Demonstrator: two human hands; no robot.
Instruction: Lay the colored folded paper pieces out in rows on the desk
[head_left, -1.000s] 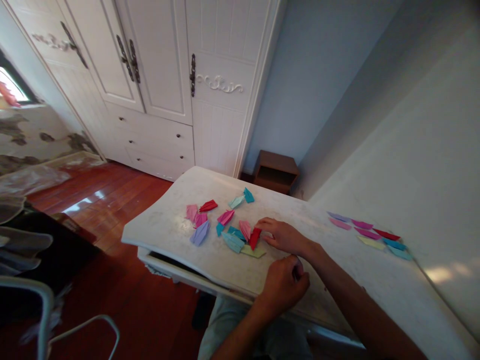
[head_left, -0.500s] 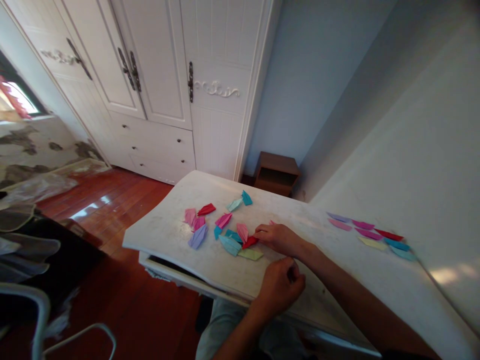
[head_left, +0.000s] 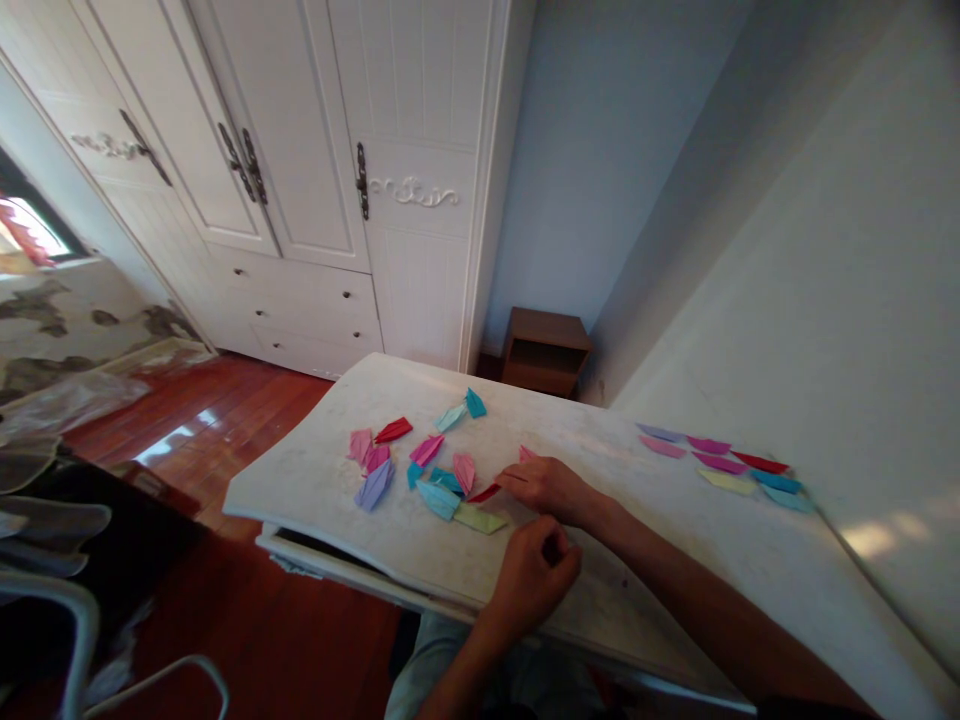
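My right hand (head_left: pixel 549 487) reaches over the table with its fingertips closed on the end of a red folded paper piece (head_left: pixel 487 494). A pink folded paper piece (head_left: pixel 528 454) shows partly behind that hand. My left hand (head_left: pixel 534 572) is loosely curled near the table's front edge, and nothing shows in it. Left of my hands lies a loose pile of folded paper pieces, among them a light green one (head_left: pixel 481 518), a pale blue one (head_left: pixel 439 499), a pink one (head_left: pixel 464 473) and a lavender one (head_left: pixel 374 486).
Along the right side of the white table (head_left: pixel 315 450), several folded papers lie in slanting rows, including a red one (head_left: pixel 760 463) and a yellow one (head_left: pixel 727 482). A brown cabinet (head_left: pixel 547 325) and a white wardrobe (head_left: pixel 420 260) stand behind. The wall borders the right side.
The red paper piece has come away from the pile's edge and now looks narrower, tilted at my right fingertips. The whole view has shifted slightly; my left hand stays curled.
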